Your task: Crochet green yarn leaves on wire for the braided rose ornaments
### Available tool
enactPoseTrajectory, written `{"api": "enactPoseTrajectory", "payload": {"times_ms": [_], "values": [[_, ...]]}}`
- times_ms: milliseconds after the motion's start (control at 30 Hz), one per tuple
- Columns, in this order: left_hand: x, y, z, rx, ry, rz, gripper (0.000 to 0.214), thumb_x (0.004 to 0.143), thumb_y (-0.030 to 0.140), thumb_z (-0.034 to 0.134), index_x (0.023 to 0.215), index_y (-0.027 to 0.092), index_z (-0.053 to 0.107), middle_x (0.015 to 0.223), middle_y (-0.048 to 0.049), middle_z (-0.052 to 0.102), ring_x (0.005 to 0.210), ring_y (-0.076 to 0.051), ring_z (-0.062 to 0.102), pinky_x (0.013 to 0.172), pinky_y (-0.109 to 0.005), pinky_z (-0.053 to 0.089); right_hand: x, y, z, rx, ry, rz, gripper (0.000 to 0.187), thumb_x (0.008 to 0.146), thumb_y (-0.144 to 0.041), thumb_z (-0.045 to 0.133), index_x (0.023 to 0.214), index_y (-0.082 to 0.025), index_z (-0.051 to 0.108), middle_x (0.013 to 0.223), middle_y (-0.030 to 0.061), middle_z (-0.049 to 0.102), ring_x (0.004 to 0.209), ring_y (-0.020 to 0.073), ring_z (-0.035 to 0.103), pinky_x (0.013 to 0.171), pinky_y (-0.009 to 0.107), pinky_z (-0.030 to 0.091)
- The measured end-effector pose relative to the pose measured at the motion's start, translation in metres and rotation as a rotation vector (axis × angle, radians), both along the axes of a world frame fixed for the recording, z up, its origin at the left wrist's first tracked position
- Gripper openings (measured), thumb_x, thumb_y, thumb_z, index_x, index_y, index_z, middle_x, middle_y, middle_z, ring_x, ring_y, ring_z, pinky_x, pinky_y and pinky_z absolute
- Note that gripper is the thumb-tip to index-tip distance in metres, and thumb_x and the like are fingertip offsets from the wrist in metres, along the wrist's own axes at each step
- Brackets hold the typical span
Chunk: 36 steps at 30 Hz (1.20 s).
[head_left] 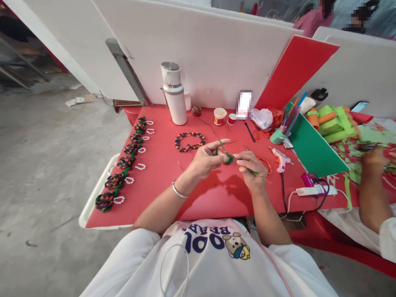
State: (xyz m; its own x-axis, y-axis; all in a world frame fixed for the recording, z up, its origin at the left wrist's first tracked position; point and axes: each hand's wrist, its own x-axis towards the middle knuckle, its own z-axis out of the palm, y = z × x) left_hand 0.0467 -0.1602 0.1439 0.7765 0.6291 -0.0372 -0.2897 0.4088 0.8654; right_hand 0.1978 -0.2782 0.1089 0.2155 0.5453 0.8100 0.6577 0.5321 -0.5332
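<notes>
My left hand [208, 159] pinches a small piece of green crochet work [228, 158], with green yarn running up over its raised index finger. My right hand [253, 170] is closed round a thin crochet hook [261, 176], whose tip end is at the crochet piece. Behind my left hand a ring of dark multicoloured crochet [190, 134] lies flat on the red table [163, 185]. Orange-handled scissors [266, 164] lie partly hidden behind my right hand. A ball of multicoloured yarn [196, 110] sits further back.
Several crochet flowers [115, 180] with white bead loops [129, 180] line the left edge. At the back stand a white flask [175, 99], a paper cup [220, 116] and a phone [244, 105]. A glue gun [281, 159], pen holder [279, 135] and power strip [315, 190] lie right, near a co-worker's arm [374, 189].
</notes>
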Motion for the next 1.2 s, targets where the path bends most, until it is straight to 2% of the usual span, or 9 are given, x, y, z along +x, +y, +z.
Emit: {"api": "enactPoseTrajectory", "payload": {"times_ms": [333,533,667,833,933,1000,1067,1133,1200], "values": [[-0.004,0.007,0.001,0.035,0.061,-0.041,0.061,0.058,0.018,0.089,0.117,0.012,0.077,0.061,0.0010,0.066,0.046,-0.005,0.043,0.044,-0.021,0.023,0.025,-0.015,0.020,-0.160,-0.124,0.143,0.016,0.094,-0.038,0.070,0.107,-0.036,0.078,0.109,0.0018,0.081,0.097,0.0231,0.072,0.087,0.048,0.058],[-0.004,0.010,0.004,0.038,0.081,-0.117,0.056,0.055,0.014,0.087,0.110,0.011,0.079,0.062,-0.0012,0.068,0.046,-0.006,0.047,0.044,-0.022,0.023,0.032,-0.018,0.030,-0.167,-0.098,0.233,0.017,0.094,-0.033,0.071,0.109,-0.035,0.078,0.107,0.0026,0.082,0.092,0.0233,0.073,0.086,0.049,0.057],[-0.003,0.010,0.004,0.016,0.066,-0.170,0.052,0.054,0.013,0.086,0.105,0.012,0.080,0.061,-0.0007,0.067,0.046,-0.006,0.048,0.043,-0.021,0.022,0.033,-0.018,0.025,-0.181,0.070,0.305,0.014,0.093,-0.037,0.071,0.104,-0.033,0.080,0.101,0.0037,0.082,0.089,0.0239,0.074,0.086,0.048,0.058],[0.003,0.006,-0.004,0.033,0.024,-0.208,0.055,0.058,0.016,0.085,0.112,0.013,0.079,0.062,0.0018,0.065,0.044,-0.005,0.046,0.043,-0.020,0.026,0.007,-0.003,0.002,-0.145,0.495,0.380,0.021,0.090,-0.052,0.072,0.090,-0.032,0.079,0.085,0.0026,0.079,0.083,0.0221,0.073,0.079,0.044,0.061],[0.008,0.000,-0.007,0.140,0.003,-0.054,0.058,0.061,0.016,0.083,0.119,0.014,0.076,0.063,0.0032,0.065,0.047,-0.005,0.048,0.044,-0.020,0.031,-0.013,0.004,-0.007,-0.035,0.535,0.206,0.019,0.093,-0.049,0.068,0.095,-0.033,0.078,0.092,0.0024,0.077,0.086,0.0200,0.072,0.075,0.038,0.061],[0.011,-0.005,-0.008,0.234,-0.002,0.132,0.057,0.062,0.014,0.081,0.119,0.014,0.076,0.064,0.0036,0.064,0.052,-0.006,0.052,0.049,-0.020,0.036,-0.021,0.004,-0.007,-0.018,0.352,0.023,0.013,0.095,-0.036,0.069,0.103,-0.034,0.079,0.100,0.0028,0.076,0.094,0.0198,0.071,0.083,0.038,0.059],[0.013,-0.010,-0.009,0.273,-0.006,0.259,0.056,0.062,0.013,0.080,0.118,0.013,0.076,0.064,0.0037,0.064,0.056,-0.007,0.054,0.053,-0.020,0.040,-0.026,0.003,-0.005,-0.007,0.136,-0.120,0.019,0.095,-0.028,0.070,0.110,-0.036,0.078,0.105,0.0032,0.076,0.098,0.0204,0.069,0.088,0.040,0.057],[0.014,-0.014,-0.009,0.223,-0.023,0.289,0.056,0.062,0.013,0.080,0.117,0.013,0.076,0.062,0.0045,0.063,0.055,-0.006,0.053,0.054,-0.019,0.040,-0.029,0.002,-0.004,0.035,-0.021,-0.221,0.024,0.095,-0.027,0.069,0.115,-0.038,0.076,0.107,0.0032,0.076,0.099,0.0208,0.068,0.089,0.041,0.056],[0.015,-0.016,-0.009,0.118,-0.047,0.238,0.056,0.062,0.014,0.081,0.118,0.013,0.075,0.060,0.0059,0.061,0.050,-0.004,0.048,0.050,-0.019,0.036,-0.033,0.003,-0.006,0.089,-0.088,-0.295,0.026,0.096,-0.027,0.068,0.118,-0.039,0.074,0.109,0.0031,0.075,0.098,0.0208,0.069,0.087,0.041,0.056]]}}
